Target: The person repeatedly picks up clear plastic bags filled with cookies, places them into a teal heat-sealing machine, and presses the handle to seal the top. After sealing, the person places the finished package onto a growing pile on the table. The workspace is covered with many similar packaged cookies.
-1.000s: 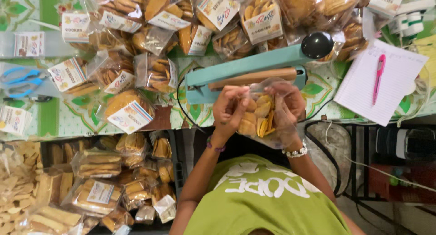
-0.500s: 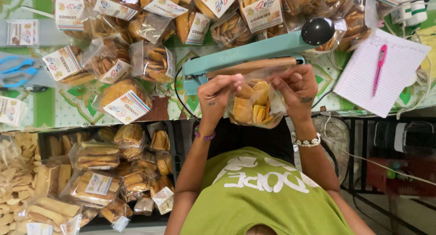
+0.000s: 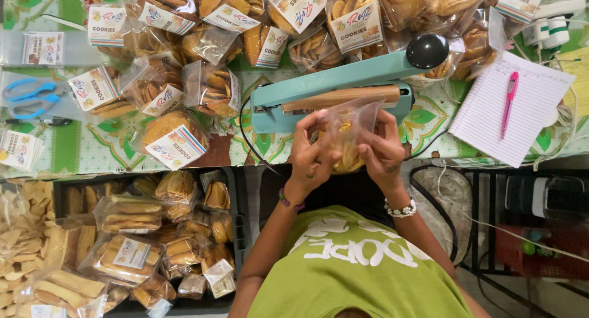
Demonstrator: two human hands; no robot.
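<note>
Head view: a table covered with a green patterned cloth (image 3: 80, 149) is seen from above, crowded along its far side with sealed clear cookie packs (image 3: 211, 88), each carrying a labelled card. A teal heat sealer (image 3: 334, 88) with a black knob lies on the cloth in the middle, its wooden-coloured bar facing the person. At the right, a lined notepad (image 3: 491, 118) is laid with a pink pen (image 3: 508, 103) on top; blue scissors (image 3: 27, 97) are placed at the left edge. Below the table edge, at the left, a dark crate (image 3: 236, 213) is filled with more packed biscuits. A green shirt with white lettering is worn by the person. The clear bag of cookies (image 3: 346, 143) is held up just in front of the sealer, near the table edge, between both hands; it is transparent, crinkled, open-topped, with golden-brown cookies visible in its lower part. The left hand (image 3: 310, 155) is closed on the bag's left side, fingers curled tight around the plastic. The right hand (image 3: 383, 152) is pinched on the bag's right side, fingers narrow and gripping. A beaded bracelet is worn on the right wrist.
</note>
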